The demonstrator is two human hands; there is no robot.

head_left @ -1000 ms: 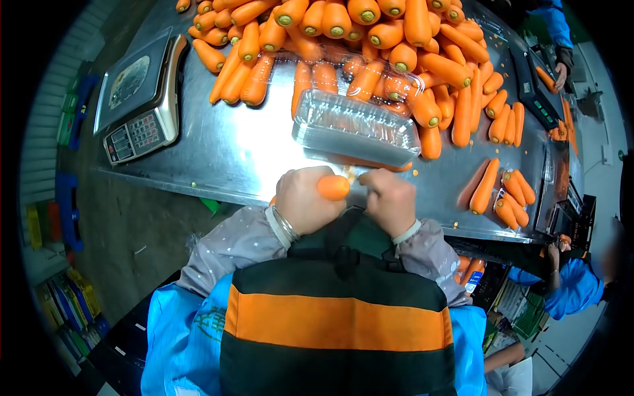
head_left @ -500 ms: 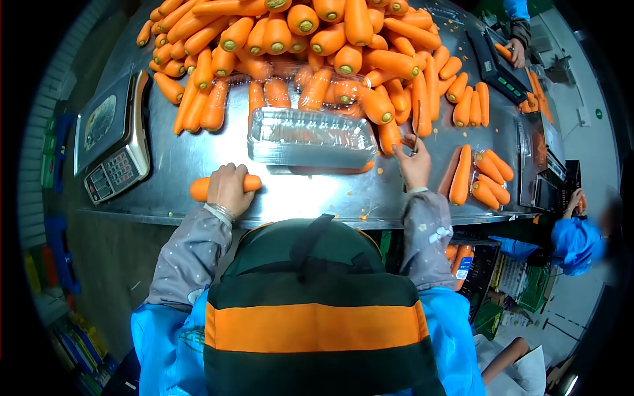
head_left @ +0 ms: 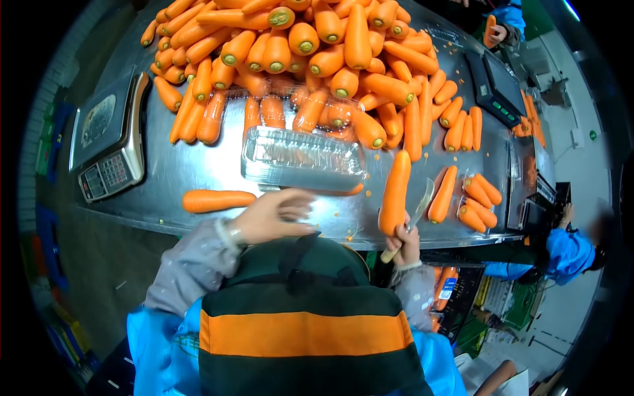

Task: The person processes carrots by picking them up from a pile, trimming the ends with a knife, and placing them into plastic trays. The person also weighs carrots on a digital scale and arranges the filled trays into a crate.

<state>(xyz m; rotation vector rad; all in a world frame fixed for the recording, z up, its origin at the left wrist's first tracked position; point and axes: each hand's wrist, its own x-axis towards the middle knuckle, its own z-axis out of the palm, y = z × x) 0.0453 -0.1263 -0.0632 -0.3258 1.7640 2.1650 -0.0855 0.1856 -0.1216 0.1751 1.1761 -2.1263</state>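
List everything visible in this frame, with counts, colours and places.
table: one, steel, under everything
carrot pile: many, orange, table's far side
lone carrot: one, orange, near edge, left
loose carrots: several, orange, table's right
trays: stack, clear, mid-table
left scale: one, grey, table's left
right scale: one, dark, far right
co-workers: two, blue sleeves, right edge, top right
knife: one, pale blade, right hand
held carrot: one, orange, upright in right hand
left hand: open, above near edge
right hand: grips held carrot and knife

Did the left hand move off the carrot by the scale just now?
Yes: the left hand left the carrot and shifted right, ending just in front of the clear tray stack.
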